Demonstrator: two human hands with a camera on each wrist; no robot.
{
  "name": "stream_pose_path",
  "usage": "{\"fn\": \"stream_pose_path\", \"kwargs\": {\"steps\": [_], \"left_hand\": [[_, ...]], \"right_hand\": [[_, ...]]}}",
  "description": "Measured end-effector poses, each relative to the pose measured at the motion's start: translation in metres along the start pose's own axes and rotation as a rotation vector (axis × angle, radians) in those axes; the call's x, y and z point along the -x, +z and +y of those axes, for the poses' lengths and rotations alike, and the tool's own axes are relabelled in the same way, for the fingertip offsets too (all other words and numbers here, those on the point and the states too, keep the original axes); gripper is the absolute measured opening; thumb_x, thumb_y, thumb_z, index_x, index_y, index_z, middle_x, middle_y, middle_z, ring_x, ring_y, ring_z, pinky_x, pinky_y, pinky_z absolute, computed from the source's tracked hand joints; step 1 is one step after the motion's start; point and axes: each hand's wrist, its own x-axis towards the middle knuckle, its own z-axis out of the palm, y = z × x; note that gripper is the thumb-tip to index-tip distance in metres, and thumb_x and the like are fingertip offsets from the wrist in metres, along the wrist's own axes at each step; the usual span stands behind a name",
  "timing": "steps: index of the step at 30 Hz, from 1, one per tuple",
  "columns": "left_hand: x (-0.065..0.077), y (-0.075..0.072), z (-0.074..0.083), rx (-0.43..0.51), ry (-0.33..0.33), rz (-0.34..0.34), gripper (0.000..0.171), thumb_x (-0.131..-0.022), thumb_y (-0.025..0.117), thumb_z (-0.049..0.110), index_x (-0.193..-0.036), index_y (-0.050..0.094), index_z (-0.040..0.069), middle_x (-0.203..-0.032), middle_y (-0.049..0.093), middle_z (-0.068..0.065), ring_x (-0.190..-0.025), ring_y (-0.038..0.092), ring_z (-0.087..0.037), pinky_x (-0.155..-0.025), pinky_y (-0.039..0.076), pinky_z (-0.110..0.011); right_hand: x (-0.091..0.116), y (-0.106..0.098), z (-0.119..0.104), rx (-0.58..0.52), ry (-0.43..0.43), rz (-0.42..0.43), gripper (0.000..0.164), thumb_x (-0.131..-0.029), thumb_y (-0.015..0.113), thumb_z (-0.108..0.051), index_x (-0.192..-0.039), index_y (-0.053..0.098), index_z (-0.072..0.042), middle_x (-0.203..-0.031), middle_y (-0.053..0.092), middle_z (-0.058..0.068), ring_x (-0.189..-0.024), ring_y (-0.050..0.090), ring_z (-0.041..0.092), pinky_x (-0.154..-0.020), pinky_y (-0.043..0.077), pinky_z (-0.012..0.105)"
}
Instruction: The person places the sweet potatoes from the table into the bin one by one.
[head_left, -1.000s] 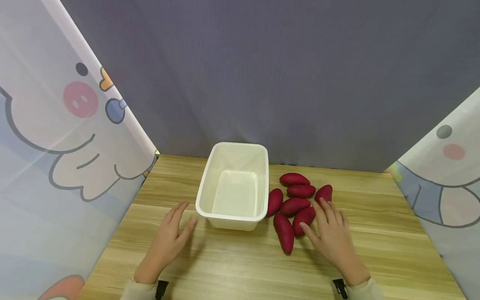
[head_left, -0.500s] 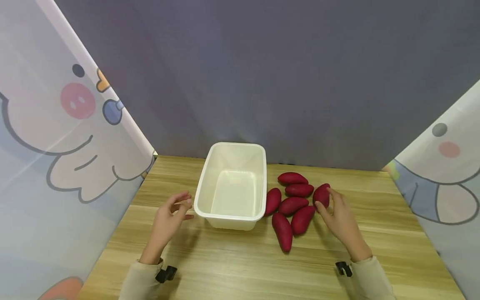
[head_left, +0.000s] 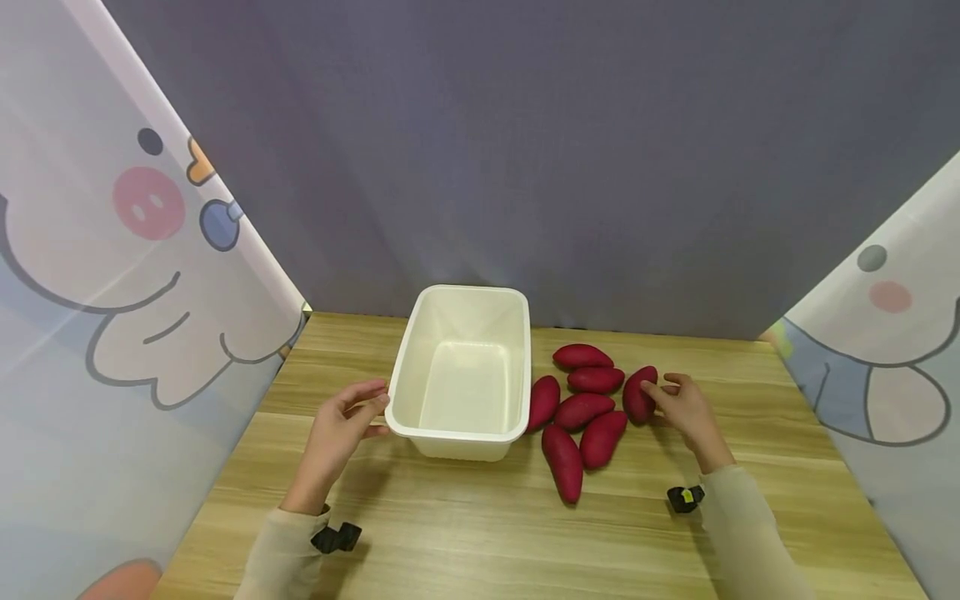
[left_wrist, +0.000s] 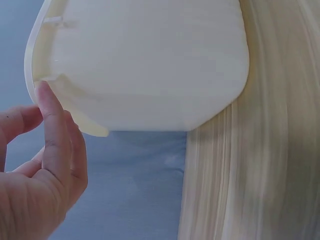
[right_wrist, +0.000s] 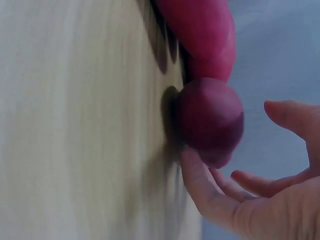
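Observation:
My left hand pinches the near left corner of a white plastic tub by its rim. In the left wrist view the fingertips sit under the rim of the tub. To the right, my right hand is at the rightmost red sweet potato. The right wrist view has one finger against the lower side of that sweet potato, while the thumb stands apart from it. The tub holds nothing.
Several more red sweet potatoes lie close together between the tub and my right hand, one of them against the tub's right side. A grey curtain hangs behind the wooden table. Cartoon-printed cloth borders both sides.
My left hand has come up to the tub's corner and taken its rim. My right hand has moved right, off the front sweet potatoes, to the right side of the rightmost one.

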Motion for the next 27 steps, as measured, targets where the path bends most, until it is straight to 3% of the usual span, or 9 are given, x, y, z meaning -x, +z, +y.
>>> {"fn": "stream_pose_path", "kwargs": {"steps": [3, 7, 15, 27], "left_hand": [[-0.001, 0.000, 0.001, 0.014, -0.006, -0.009, 0.035, -0.098, 0.067, 0.013, -0.130, 0.061, -0.003, -0.129, 0.059, -0.020, -0.100, 0.065, -0.030, -0.078, 0.063, -0.037], [-0.003, 0.000, 0.001, 0.027, -0.008, -0.017, 0.034, -0.099, 0.066, 0.009, -0.130, 0.061, -0.003, -0.129, 0.059, -0.020, -0.103, 0.064, -0.033, -0.078, 0.063, -0.037], [-0.003, 0.000, 0.001, 0.042, -0.001, -0.023, 0.035, -0.098, 0.067, 0.010, -0.130, 0.062, -0.003, -0.129, 0.059, -0.020, -0.104, 0.063, -0.034, -0.078, 0.063, -0.036], [-0.003, 0.000, 0.000, 0.050, 0.004, -0.019, 0.035, -0.098, 0.068, 0.010, -0.130, 0.062, -0.003, -0.129, 0.060, -0.020, -0.101, 0.065, -0.029, -0.078, 0.063, -0.036]], "right_hand": [[-0.003, 0.002, 0.003, -0.068, 0.030, -0.004, 0.083, -0.102, 0.060, -0.035, -0.149, 0.016, 0.019, -0.140, 0.038, 0.042, -0.104, 0.064, 0.025, -0.082, 0.062, 0.038], [-0.006, 0.005, 0.007, -0.123, 0.055, -0.006, 0.080, -0.101, 0.062, -0.030, -0.147, 0.020, 0.020, -0.134, 0.046, 0.038, -0.087, 0.065, 0.007, -0.082, 0.062, 0.037], [-0.009, 0.005, 0.014, -0.178, 0.079, 0.000, 0.077, -0.100, 0.063, -0.020, -0.148, 0.017, 0.020, -0.123, 0.054, 0.025, -0.082, 0.063, 0.005, -0.075, 0.063, 0.033], [-0.005, 0.006, 0.010, -0.230, 0.036, -0.001, 0.078, -0.100, 0.064, -0.022, -0.150, 0.017, 0.016, -0.127, 0.053, 0.024, -0.083, 0.065, 0.003, -0.072, 0.063, 0.029]]}}
